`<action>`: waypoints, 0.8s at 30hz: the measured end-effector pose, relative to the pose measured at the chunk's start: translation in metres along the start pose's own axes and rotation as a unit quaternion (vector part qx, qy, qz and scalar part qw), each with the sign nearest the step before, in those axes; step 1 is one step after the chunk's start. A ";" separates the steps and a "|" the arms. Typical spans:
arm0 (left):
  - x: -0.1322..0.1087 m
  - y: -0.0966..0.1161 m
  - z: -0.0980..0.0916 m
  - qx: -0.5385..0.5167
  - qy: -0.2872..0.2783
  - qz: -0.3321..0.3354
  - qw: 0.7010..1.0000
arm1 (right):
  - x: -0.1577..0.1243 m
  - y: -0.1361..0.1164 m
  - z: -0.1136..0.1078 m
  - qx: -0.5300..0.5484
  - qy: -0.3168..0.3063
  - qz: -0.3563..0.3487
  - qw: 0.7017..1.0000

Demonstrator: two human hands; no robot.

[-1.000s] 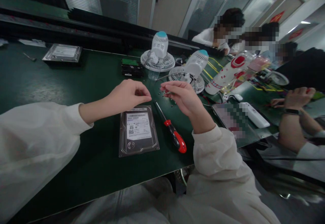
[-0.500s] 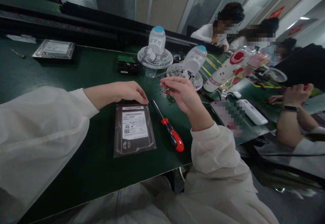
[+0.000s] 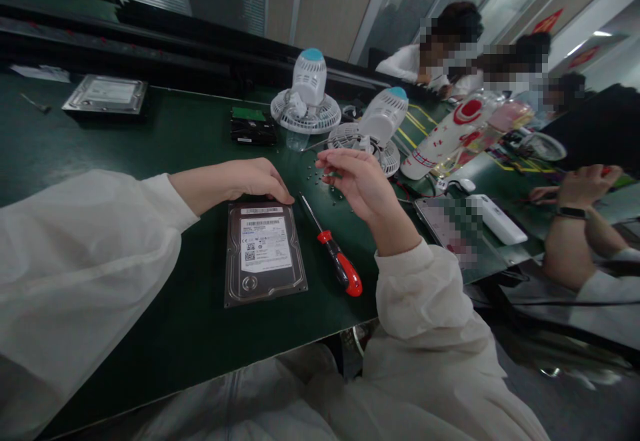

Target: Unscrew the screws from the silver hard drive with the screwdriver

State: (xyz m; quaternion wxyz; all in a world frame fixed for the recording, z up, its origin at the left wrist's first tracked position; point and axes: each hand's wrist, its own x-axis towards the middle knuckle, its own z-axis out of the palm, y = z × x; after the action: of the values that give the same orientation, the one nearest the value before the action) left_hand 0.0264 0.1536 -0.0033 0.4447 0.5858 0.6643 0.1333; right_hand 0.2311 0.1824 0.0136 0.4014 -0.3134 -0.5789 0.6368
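A hard drive (image 3: 265, 245) with a white label lies flat on the green table in front of me. Across its far edge bends my left hand (image 3: 255, 180), its fingers closed down at the far right corner; the other fingertips are hidden. My right hand (image 3: 356, 178) is raised over several small screws (image 3: 311, 176), palm turned inward. Its thumb and fingers are bent together in a pinch; whatever may be between them is too small to make out. Between the hands and the drive lies a screwdriver (image 3: 337, 254) with a red and black handle, its tip pointing away from me.
Two white fans (image 3: 310, 81) stand face down at the back, beside a black drive with a green board (image 3: 253, 124). Another hard drive (image 3: 106, 94) sits far left. To the right are a white patterned bottle (image 3: 443, 136), a phone-like slab (image 3: 445, 228) and other people's arms (image 3: 575, 228).
Almost nothing differs. Both hands keep their places and poses, and the hard drive and screwdriver lie as before; the view has shifted very slightly.
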 end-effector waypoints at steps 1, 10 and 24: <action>0.000 0.000 0.000 0.002 -0.001 0.000 1.000 | 0.000 0.000 0.000 -0.001 0.001 0.000 1.000; -0.003 0.002 -0.001 0.004 -0.013 -0.006 1.000 | -0.001 -0.001 0.001 -0.012 0.007 0.007 1.000; -0.001 -0.014 0.001 -0.063 -0.015 0.036 0.997 | -0.026 -0.029 -0.005 -0.373 -0.082 -0.021 0.924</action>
State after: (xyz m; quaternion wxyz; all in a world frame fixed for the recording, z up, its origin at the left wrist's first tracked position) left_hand 0.0179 0.1483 -0.0134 0.4853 0.5821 0.6265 0.1818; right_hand 0.2526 0.1625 0.0397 0.2200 -0.3750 -0.8117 0.3900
